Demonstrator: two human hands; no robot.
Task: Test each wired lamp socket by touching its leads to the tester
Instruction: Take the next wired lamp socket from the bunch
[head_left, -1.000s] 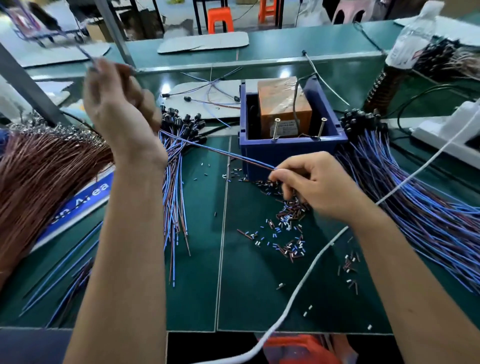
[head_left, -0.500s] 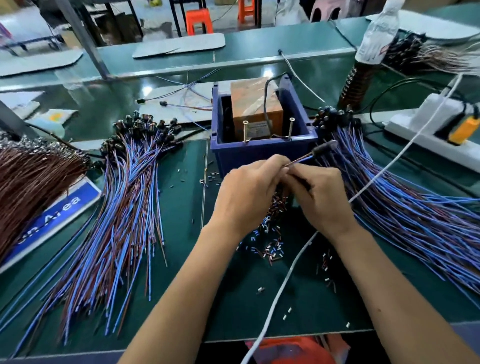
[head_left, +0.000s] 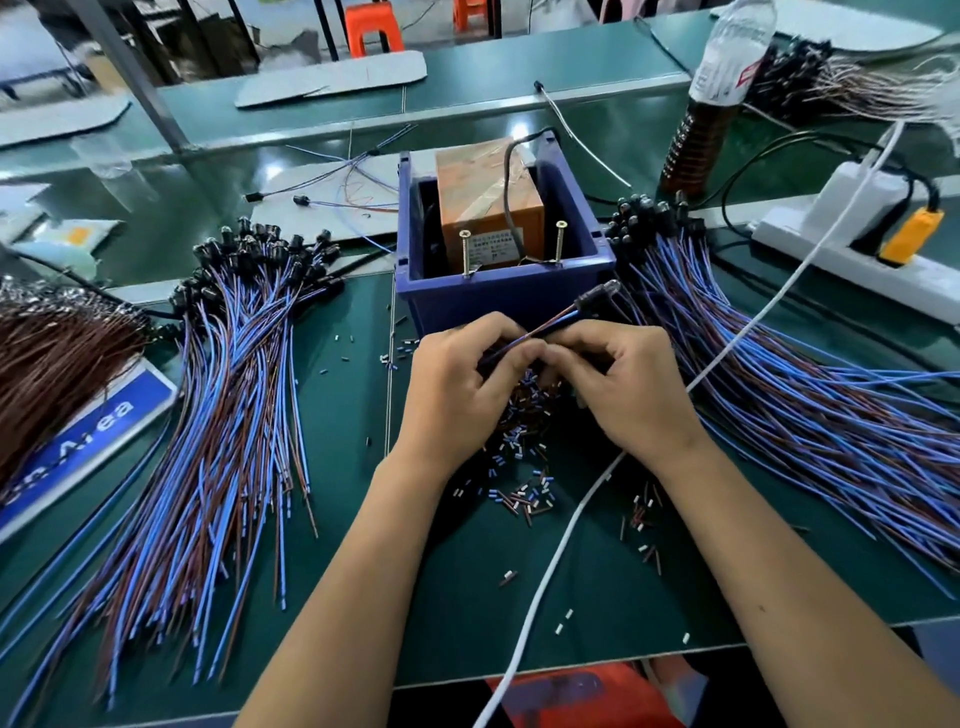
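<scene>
At the centre of the frame, just below the blue plastic box (head_left: 506, 299) with two upright brass screws (head_left: 560, 243), my left hand (head_left: 457, 395) and right hand (head_left: 631, 387) meet, fingertips pinching the thin blue and brown leads of one lamp socket (head_left: 595, 297); its black barrel angles up-right toward the box. Glossy wired bundles (head_left: 228, 415) fan left and right on the green mat (head_left: 343, 519)
</scene>
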